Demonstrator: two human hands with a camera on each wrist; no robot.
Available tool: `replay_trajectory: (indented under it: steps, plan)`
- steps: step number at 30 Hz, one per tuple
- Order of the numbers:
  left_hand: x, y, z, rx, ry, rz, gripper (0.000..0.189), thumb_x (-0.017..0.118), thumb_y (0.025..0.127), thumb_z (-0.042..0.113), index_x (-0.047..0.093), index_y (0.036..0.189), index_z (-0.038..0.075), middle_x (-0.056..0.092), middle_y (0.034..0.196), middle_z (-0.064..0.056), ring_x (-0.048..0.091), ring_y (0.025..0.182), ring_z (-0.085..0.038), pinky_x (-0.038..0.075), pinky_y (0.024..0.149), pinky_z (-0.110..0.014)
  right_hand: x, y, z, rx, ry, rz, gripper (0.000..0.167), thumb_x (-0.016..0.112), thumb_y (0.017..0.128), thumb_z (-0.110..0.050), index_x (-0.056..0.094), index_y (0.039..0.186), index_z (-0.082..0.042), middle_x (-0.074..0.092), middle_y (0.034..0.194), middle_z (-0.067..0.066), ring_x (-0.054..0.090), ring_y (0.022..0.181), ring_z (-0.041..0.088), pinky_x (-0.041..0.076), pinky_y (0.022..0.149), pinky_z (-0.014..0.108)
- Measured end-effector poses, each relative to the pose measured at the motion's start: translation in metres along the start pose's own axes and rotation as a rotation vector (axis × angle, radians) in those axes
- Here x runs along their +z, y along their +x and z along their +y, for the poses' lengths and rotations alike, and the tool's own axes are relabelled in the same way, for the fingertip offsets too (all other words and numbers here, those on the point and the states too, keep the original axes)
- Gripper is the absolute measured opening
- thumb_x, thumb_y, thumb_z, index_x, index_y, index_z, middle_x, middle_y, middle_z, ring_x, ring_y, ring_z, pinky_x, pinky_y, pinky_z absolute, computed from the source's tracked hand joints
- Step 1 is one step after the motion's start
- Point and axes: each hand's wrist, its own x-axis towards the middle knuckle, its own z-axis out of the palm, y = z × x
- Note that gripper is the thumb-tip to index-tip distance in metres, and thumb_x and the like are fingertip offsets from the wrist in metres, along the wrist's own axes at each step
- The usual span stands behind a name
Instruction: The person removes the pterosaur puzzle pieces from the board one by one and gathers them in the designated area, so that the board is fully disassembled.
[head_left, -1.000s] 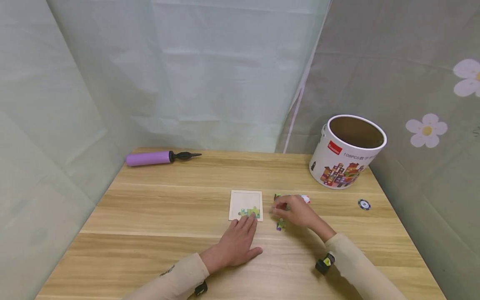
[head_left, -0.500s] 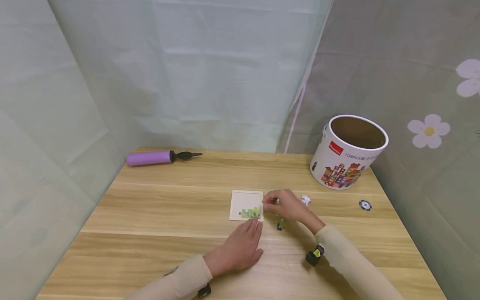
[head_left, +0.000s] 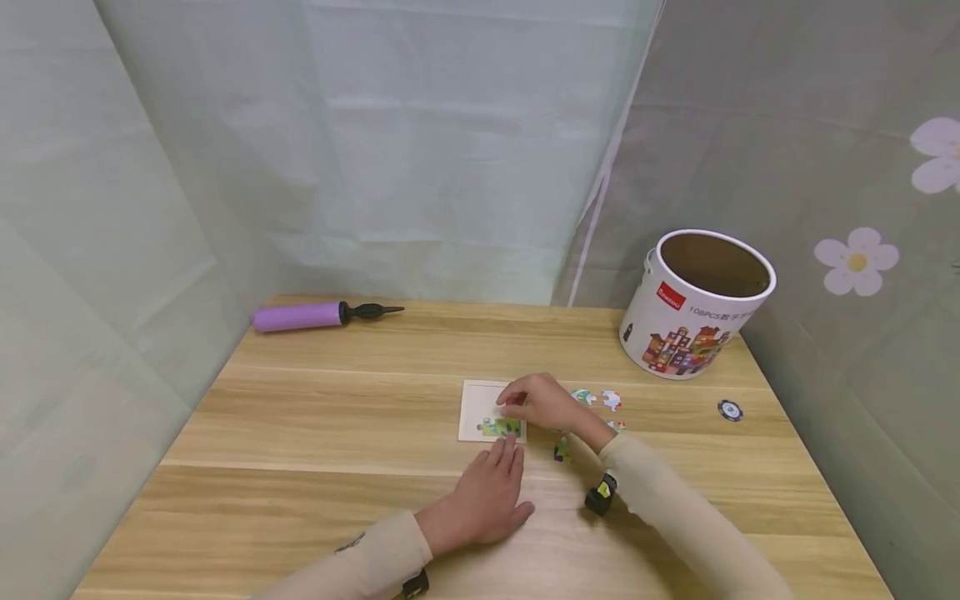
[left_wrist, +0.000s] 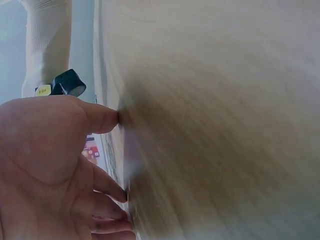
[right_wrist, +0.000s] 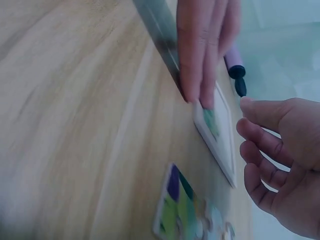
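My left hand (head_left: 480, 497) lies palm down, its fingertips at the near edge of a small white puzzle tray (head_left: 472, 404). In the right wrist view, these fingers (right_wrist: 192, 60) touch the tray's corner beside a green piece. Joined green puzzle pieces (head_left: 497, 427) sit in the tray's lower right. My right hand (head_left: 543, 402) hovers over the tray's right side. Its fingers are loosely bent, with a gap between thumb and index finger; no piece shows there. Several loose puzzle pieces (head_left: 611, 400) lie right of the tray, including a green and purple one (head_left: 562, 450).
A white bucket (head_left: 675, 317) with printed blocks stands at the back right. A dark poker chip (head_left: 730, 410) lies in front of it. At the back left rests a purple hand pump (head_left: 300, 317) with a black nozzle. Curtains surround the wooden table (head_left: 315, 500).
My right hand has moved left from above the loose pieces to over the tray, uncovering some pieces. My left hand has slid slightly back toward me, off the joined pieces.
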Motion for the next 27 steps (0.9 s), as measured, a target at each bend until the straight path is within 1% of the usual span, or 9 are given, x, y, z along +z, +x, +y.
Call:
replay_trajectory:
  steps: [2,5,9,15,18,22,27]
  plan:
    - [0.0,0.0,0.0,-0.005,-0.011,-0.015,0.077,0.049,0.101,0.057,0.048,0.149,-0.003,0.042,0.157,-0.023,0.041,0.146,-0.032,0.042,0.112,-0.037,0.005,0.004,0.0,-0.012,0.003,-0.013,0.01,0.075,0.094,-0.017,0.081,0.102,-0.012,0.077,0.095,-0.005,0.068,0.086,0.005,0.056,0.078,0.023]
    - [-0.001,0.0,0.0,-0.004,-0.009,-0.018,0.077,0.049,0.101,0.057,0.047,0.149,-0.003,0.042,0.157,-0.022,0.04,0.146,-0.031,0.041,0.112,-0.037,0.011,0.007,-0.002,-0.034,0.0,-0.03,0.01,0.076,0.093,-0.018,0.081,0.1,-0.013,0.077,0.096,-0.004,0.067,0.086,0.004,0.056,0.078,0.024]
    - [-0.002,-0.001,0.0,0.002,0.005,-0.022,0.078,0.049,0.101,0.058,0.045,0.15,-0.004,0.042,0.158,-0.021,0.038,0.147,-0.031,0.041,0.112,-0.037,0.017,0.012,-0.003,-0.054,-0.035,-0.061,0.011,0.078,0.093,-0.022,0.082,0.1,-0.014,0.075,0.094,-0.006,0.066,0.083,0.001,0.056,0.076,0.021]
    - [-0.003,-0.001,-0.001,0.004,-0.022,-0.05,0.08,0.048,0.102,0.057,0.041,0.153,-0.004,0.036,0.161,-0.022,0.033,0.151,-0.031,0.039,0.114,-0.038,0.022,0.014,-0.004,-0.042,-0.079,-0.084,0.012,0.081,0.09,-0.025,0.083,0.098,-0.016,0.072,0.09,-0.01,0.064,0.081,-0.001,0.054,0.075,0.02]
    - [-0.002,-0.001,-0.002,0.007,-0.027,-0.055,0.08,0.047,0.102,0.057,0.039,0.153,-0.005,0.034,0.162,-0.023,0.031,0.152,-0.032,0.038,0.116,-0.038,0.022,0.014,-0.006,-0.041,-0.072,-0.088,0.011,0.081,0.089,-0.023,0.083,0.097,-0.015,0.072,0.09,-0.008,0.064,0.082,0.0,0.054,0.075,0.02]
    - [0.0,-0.001,-0.003,0.015,-0.028,-0.046,0.081,0.048,0.102,0.057,0.039,0.153,-0.005,0.034,0.162,-0.023,0.03,0.152,-0.032,0.034,0.119,-0.036,0.022,0.013,-0.01,-0.038,-0.046,-0.097,0.007,0.081,0.09,-0.019,0.081,0.095,-0.014,0.072,0.091,-0.007,0.066,0.082,0.001,0.055,0.075,0.021]
    - [0.002,-0.001,-0.004,0.026,-0.03,-0.037,0.081,0.048,0.102,0.057,0.04,0.153,-0.006,0.036,0.161,-0.023,0.031,0.152,-0.031,0.031,0.121,-0.036,0.022,0.013,-0.011,-0.005,-0.028,-0.103,0.005,0.081,0.089,-0.017,0.078,0.093,-0.016,0.07,0.087,-0.008,0.063,0.079,0.002,0.053,0.073,0.022]
